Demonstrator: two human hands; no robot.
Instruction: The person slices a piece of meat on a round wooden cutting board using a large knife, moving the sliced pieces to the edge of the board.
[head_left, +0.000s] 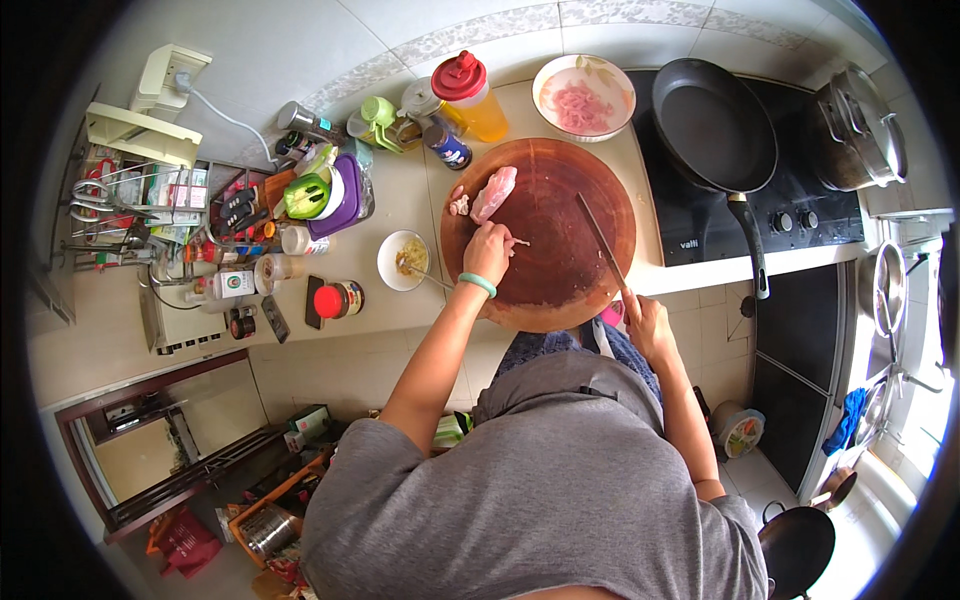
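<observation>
On the round wooden chopping board (547, 255) lies a piece of raw meat (495, 195), with small pale scraps (459, 204) to its left. My left hand (489, 251) is just below the meat, its fingers pinched on a thin pale strip of meat (520, 241). My right hand (649, 328) grips the wooden handle of a kitchen knife (602, 236), its blade pointing up and left over the board's right part. Beyond the board, a patterned bowl (545, 120) holds shredded raw meat (581, 106).
Left of the board stand a small bowl (384, 262) of minced yellowish food with a spoon, a red-lidded jar (337, 300), a dark blue container (448, 147) and a red-capped oil bottle (486, 112). A black frying pan (712, 124) sits on the cooktop (675, 225) at right.
</observation>
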